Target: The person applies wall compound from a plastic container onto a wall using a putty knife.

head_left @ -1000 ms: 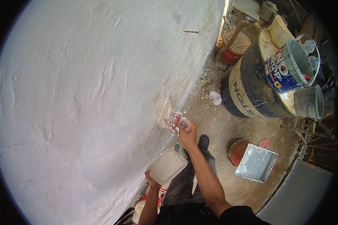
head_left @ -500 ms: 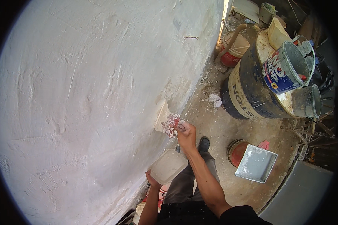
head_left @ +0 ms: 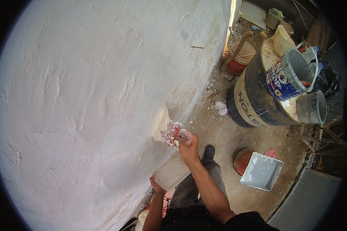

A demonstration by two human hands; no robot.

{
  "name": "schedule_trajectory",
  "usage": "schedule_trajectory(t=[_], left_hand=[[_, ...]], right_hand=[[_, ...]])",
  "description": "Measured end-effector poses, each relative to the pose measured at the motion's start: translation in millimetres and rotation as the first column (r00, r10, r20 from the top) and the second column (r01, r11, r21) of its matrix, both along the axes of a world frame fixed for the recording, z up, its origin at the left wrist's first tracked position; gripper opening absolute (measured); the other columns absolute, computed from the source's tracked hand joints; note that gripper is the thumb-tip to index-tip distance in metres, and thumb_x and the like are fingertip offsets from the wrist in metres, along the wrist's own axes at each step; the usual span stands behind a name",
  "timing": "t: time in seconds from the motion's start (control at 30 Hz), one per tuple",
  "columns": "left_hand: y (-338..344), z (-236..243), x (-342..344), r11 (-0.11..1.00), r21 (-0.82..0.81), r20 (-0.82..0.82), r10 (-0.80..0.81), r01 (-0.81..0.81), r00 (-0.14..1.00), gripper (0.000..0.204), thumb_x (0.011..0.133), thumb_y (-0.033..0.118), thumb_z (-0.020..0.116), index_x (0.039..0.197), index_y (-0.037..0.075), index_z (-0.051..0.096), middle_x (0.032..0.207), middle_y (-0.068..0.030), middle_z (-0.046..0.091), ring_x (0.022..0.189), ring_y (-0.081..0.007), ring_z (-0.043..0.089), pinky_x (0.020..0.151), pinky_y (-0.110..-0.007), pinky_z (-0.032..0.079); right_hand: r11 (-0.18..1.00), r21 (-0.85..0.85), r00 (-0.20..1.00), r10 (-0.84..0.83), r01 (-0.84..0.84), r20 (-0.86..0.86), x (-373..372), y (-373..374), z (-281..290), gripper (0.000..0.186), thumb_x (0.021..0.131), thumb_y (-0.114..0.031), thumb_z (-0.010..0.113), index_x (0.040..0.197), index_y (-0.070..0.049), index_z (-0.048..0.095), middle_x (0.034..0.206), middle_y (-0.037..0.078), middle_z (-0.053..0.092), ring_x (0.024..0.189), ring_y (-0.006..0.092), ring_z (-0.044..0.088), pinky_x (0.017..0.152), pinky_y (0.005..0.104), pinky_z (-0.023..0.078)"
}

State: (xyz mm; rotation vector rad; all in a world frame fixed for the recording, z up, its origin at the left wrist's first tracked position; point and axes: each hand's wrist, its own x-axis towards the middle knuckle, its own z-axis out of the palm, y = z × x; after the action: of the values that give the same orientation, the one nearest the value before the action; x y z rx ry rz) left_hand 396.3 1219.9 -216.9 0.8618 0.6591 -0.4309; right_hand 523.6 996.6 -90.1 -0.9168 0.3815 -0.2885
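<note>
The right hand [head_left: 189,144] clenches a scraper [head_left: 169,134], blade [head_left: 160,125] at ten o'clock against the wall [head_left: 85,100]. Seven o'clock from there, the left hand [head_left: 157,186] grips a pale shallow tray [head_left: 172,170]

A pale grey-white wall [head_left: 85,115], rough with ridges and scratches, fills the space left of the right-hand fingers [head_left: 187,135]. Beyond the fingers, a thin dark bar [head_left: 197,47] sits on it, and at its far end runs a narrow, bright yellowish strip [head_left: 229,25]. Right of the fingers spreads a brownish concrete floor [head_left: 219,129], dotted with white crumbs along the wall's foot. Ahead and right stands a dark drum [head_left: 254,77] with a cream band. Farther right, wooden sticks [head_left: 331,134] lie in shadow; light falls mostly on the wall.
</note>
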Motion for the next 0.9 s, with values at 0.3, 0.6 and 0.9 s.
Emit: schedule_trajectory(t=[0.3, 0.6, 0.9], left_hand=[[-1.9, 4.0, -7.0, 1.000, 0.022, 0.008, 0.009, -0.009, 1.000, 0.068, 0.075, 0.044, 0.036, 0.128, 0.002, 0.044, 0.124, -0.0151, 0.052, 0.113, -0.0332, 0.051, 0.095, -0.045, 0.040], [-0.4, -6.2, -7.5, 0.990, 0.114, -0.034, -0.081, 0.084, 0.996, 0.073, 0.069, 0.045, 0.041, 0.128, 0.002, 0.044, 0.125, -0.0165, 0.051, 0.112, -0.0357, 0.050, 0.095, -0.048, 0.040], [-4.0, -41.1, -2.7, 0.994, 0.103, -0.128, -0.016, 0.029, 0.992, 0.076, 0.067, 0.042, 0.045, 0.130, -0.001, 0.042, 0.125, -0.0174, 0.050, 0.112, -0.0349, 0.049, 0.097, -0.045, 0.038]], right_hand=[[0.976, -0.217, 0.991, -0.028, -0.001, -0.131, -32.4, 14.3, 45.7, 0.010, 0.082, 0.005, 0.061, 0.091, 0.008, 0.061, 0.085, 0.008, 0.065, 0.080, 0.0091, 0.060, 0.069, 0.0224, 0.048], [0.976, 0.151, 0.951, -0.107, 0.156, -0.291, -56.1, -60.9, -136.7, 0.026, 0.083, 0.012, 0.045, 0.103, 0.003, 0.058, 0.102, 0.007, 0.064, 0.090, 0.0142, 0.063, 0.073, 0.0283, 0.054], [0.918, -0.363, 0.860, -0.308, 0.158, -0.406, 40.7, -111.7, -360.2, 0.011, 0.075, 0.003, 0.059, 0.083, 0.002, 0.066, 0.074, 0.004, 0.066, 0.066, 0.0087, 0.059, 0.059, 0.0239, 0.045]])
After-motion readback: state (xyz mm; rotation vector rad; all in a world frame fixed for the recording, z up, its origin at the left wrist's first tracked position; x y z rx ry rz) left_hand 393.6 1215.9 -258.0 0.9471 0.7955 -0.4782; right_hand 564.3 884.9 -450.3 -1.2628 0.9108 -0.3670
